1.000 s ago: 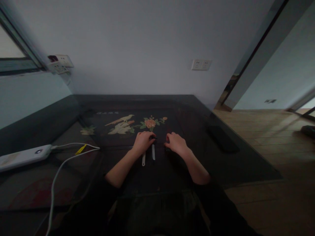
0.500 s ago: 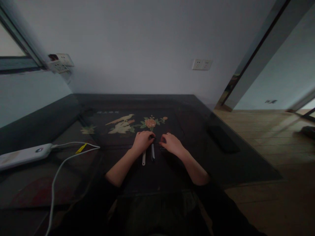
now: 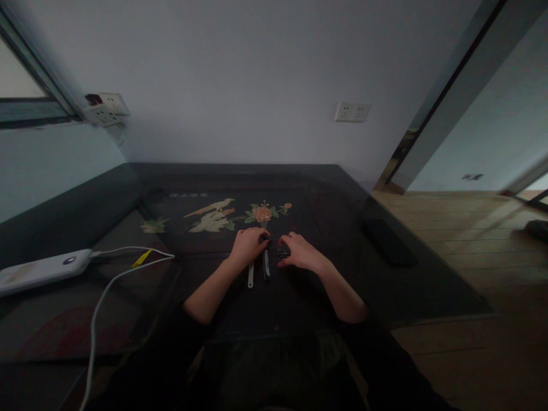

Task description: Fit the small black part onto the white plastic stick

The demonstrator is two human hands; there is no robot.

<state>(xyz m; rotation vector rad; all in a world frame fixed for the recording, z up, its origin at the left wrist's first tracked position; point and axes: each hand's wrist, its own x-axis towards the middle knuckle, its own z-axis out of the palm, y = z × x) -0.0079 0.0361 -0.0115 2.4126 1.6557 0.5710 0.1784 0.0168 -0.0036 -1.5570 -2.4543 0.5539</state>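
Note:
My left hand [image 3: 247, 246] rests curled on the dark glass-topped table [image 3: 299, 297], its fingers closed over the far ends of two thin pale strips [image 3: 250, 275] [image 3: 266, 265] that stick out toward me. My right hand [image 3: 299, 253] lies close beside it, fingers bent and pinched on a small dark object [image 3: 282, 252] that I cannot make out. The two hands are a few centimetres apart, just in front of the painted flower-and-bird design [image 3: 240, 214] on the tabletop.
A white power bank [image 3: 43, 270] with a white cable [image 3: 107, 291] and a yellow tag [image 3: 140, 258] lies at the left. A dark flat object [image 3: 387, 241] sits near the table's right edge. Wall sockets [image 3: 351, 111] are on the wall behind. Wooden floor [image 3: 471, 228] lies to the right.
My right hand has slid a little left toward my left hand, and the small dark object shows at its fingertips. The left hand and the strips have stayed put.

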